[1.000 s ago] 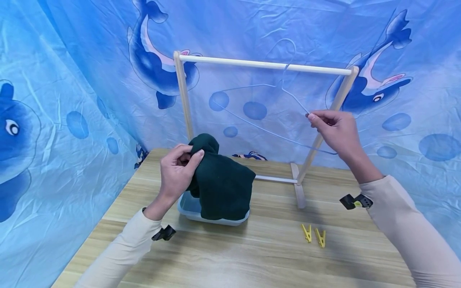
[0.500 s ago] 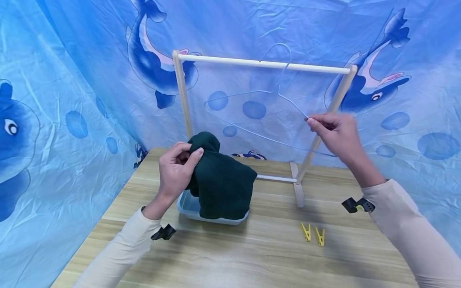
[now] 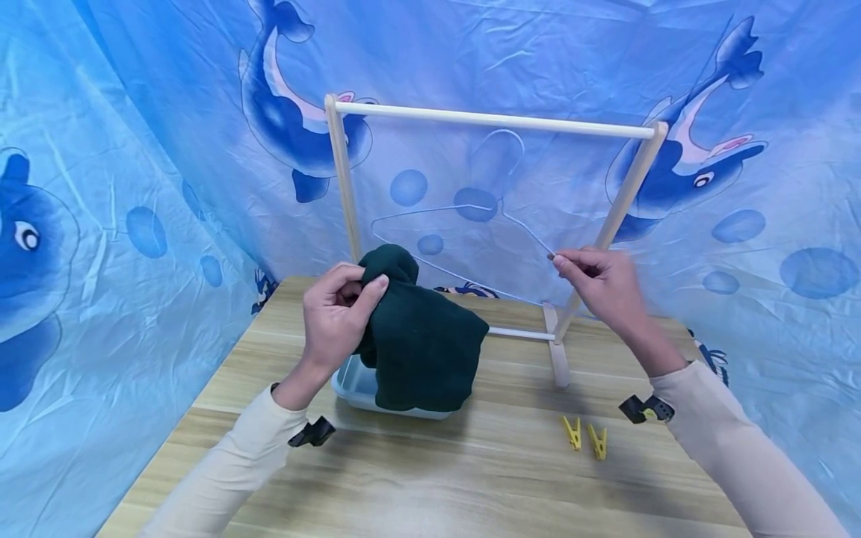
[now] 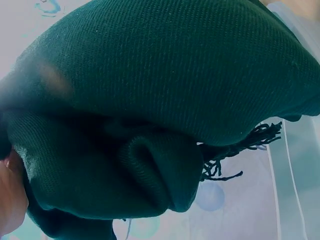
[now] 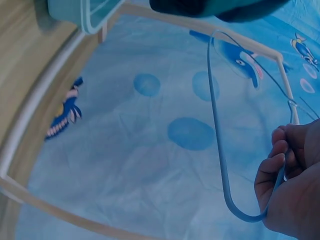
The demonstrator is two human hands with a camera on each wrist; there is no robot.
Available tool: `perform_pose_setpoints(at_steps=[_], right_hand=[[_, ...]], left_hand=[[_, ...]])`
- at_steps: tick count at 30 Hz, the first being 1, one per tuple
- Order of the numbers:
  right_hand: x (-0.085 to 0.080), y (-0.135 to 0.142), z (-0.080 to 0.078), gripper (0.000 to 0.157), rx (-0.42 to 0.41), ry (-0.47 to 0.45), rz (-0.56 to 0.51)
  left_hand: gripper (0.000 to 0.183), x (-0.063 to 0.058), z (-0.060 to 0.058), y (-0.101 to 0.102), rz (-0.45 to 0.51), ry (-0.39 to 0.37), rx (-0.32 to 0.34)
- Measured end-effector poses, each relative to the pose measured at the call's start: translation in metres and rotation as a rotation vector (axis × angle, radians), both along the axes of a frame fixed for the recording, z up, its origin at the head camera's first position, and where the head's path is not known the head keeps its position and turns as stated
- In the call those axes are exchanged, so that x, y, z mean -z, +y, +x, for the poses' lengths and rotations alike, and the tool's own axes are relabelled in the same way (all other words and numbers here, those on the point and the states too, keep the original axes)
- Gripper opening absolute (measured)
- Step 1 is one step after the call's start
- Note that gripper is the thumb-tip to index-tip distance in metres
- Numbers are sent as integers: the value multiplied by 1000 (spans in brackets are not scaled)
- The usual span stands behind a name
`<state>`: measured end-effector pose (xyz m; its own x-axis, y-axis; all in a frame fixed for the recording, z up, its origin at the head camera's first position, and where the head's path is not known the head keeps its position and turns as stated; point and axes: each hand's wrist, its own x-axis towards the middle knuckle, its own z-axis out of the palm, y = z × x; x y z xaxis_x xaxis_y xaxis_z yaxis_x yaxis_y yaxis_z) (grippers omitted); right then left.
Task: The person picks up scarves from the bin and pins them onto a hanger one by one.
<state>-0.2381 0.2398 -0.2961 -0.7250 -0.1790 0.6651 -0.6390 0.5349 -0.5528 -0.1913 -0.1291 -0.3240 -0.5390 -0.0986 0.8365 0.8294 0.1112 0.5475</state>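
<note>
From left to right: my left grip (image 3: 336, 310) pinches a bunched, dark green woven cloth (image 3: 430, 344) over a pale blue, shallow plastic tub (image 3: 344, 388); whether they touch, I cannot tell. A thin, pale wire hanger (image 3: 530, 232) slants by the light wooden rack (image 3: 491, 118), one shoulder pinched in my right grip (image 3: 602, 284). Below lie two yellow clothes pegs (image 3: 598, 442) on the wood-grained table (image 3: 417, 478). Pinched at one corner, the cloth could slip tubward; the hanger, held off-centre, could swivel. No lettering is legible.
</note>
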Motion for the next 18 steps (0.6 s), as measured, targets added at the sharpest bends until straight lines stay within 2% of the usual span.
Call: perform_pose_setpoints(at_steps=[4, 11, 18], right_hand=[[15, -7, 1, 12, -26, 18, -19], [34, -21, 7, 13, -35, -56, -2], [47, -32, 8, 14, -66, -53, -6]], left_hand=[[9, -1, 1, 3, 12, 16, 14], [17, -3, 1, 10, 51, 37, 55], [16, -5, -1, 16, 71, 25, 66]])
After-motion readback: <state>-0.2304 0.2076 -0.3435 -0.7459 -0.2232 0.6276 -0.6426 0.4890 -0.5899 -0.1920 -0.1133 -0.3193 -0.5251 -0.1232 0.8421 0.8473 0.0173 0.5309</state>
